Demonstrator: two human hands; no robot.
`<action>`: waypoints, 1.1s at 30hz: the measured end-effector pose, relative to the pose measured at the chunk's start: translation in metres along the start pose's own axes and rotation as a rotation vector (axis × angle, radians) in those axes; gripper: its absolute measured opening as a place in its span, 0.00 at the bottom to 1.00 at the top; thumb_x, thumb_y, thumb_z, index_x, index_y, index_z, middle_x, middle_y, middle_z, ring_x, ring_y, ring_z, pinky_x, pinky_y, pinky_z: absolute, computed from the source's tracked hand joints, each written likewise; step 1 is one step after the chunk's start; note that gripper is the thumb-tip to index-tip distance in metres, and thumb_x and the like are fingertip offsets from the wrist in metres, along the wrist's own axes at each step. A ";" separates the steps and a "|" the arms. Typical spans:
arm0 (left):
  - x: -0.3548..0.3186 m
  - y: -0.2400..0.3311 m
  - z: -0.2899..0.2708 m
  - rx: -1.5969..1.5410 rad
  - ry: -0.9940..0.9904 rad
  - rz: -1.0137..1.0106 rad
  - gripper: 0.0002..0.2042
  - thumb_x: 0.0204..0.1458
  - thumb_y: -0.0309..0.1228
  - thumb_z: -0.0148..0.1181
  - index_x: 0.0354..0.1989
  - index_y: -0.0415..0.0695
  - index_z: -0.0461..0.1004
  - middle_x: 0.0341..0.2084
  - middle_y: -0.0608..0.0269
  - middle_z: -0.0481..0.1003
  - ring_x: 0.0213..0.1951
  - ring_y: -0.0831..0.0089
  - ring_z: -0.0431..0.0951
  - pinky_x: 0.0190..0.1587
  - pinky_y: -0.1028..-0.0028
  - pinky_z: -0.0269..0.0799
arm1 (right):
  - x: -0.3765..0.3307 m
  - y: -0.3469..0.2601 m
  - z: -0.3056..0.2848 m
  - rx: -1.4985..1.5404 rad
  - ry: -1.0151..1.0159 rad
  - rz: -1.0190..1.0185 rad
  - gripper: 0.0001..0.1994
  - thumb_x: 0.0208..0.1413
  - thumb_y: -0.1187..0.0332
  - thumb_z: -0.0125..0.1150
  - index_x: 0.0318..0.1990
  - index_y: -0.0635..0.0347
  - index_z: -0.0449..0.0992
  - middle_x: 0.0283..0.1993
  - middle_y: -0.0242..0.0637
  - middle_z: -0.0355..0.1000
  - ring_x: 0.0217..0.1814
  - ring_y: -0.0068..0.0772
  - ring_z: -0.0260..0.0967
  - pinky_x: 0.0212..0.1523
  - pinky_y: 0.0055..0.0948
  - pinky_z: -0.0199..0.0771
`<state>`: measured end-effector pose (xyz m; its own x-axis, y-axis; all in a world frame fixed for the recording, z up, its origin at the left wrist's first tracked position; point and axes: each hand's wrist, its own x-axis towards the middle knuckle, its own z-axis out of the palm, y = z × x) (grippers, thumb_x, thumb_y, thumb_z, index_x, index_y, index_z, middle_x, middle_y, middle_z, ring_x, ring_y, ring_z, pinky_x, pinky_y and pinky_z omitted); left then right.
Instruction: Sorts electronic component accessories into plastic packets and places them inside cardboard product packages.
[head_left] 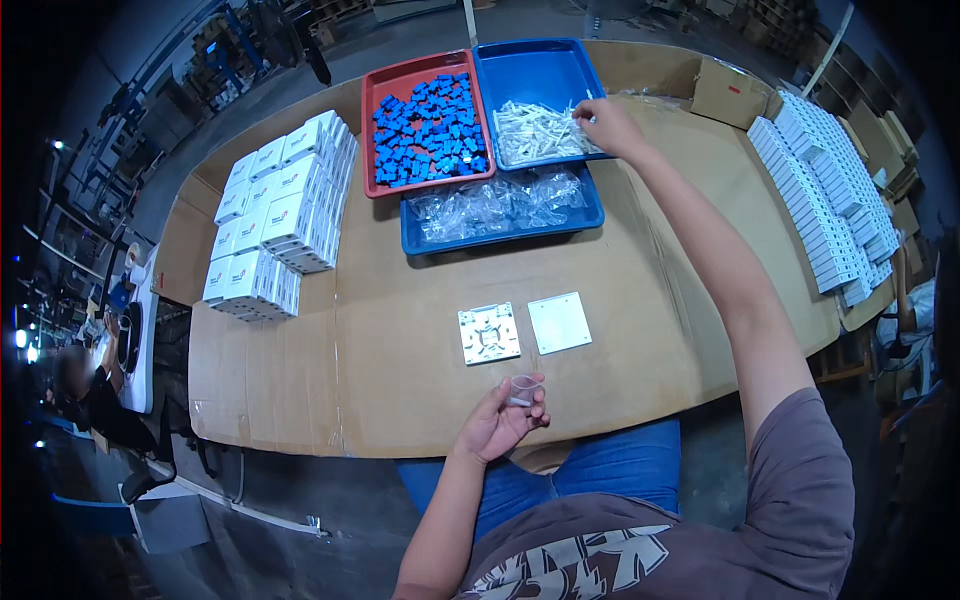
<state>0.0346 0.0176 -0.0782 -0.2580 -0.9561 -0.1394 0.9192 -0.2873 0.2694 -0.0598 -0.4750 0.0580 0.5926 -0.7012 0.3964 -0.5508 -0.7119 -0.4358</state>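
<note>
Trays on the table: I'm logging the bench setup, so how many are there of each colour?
Red tray, holding small blue parts: 1
Blue trays: 2, one holding white parts that the right hand reaches into, one holding clear bags
Total: 3 trays

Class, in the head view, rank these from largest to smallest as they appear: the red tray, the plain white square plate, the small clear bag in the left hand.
1. Red tray
2. Plain white square plate
3. Small clear bag, held in the left hand, though nearer the camera.
</note>
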 end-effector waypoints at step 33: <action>0.001 -0.005 -0.003 -0.104 0.022 0.028 0.27 0.73 0.48 0.40 0.64 0.35 0.67 0.43 0.56 0.78 0.41 0.65 0.76 0.53 0.62 0.72 | -0.081 -0.103 -0.043 1.090 0.227 0.203 0.08 0.66 0.68 0.64 0.46 0.64 0.81 0.41 0.31 0.81 0.30 0.13 0.64 0.29 0.17 0.62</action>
<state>0.0302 0.0180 -0.0825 -0.2264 -0.9617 -0.1545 0.9522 -0.2519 0.1730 -0.0762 -0.3469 0.1052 0.3688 -0.8699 0.3276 0.2471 -0.2480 -0.9367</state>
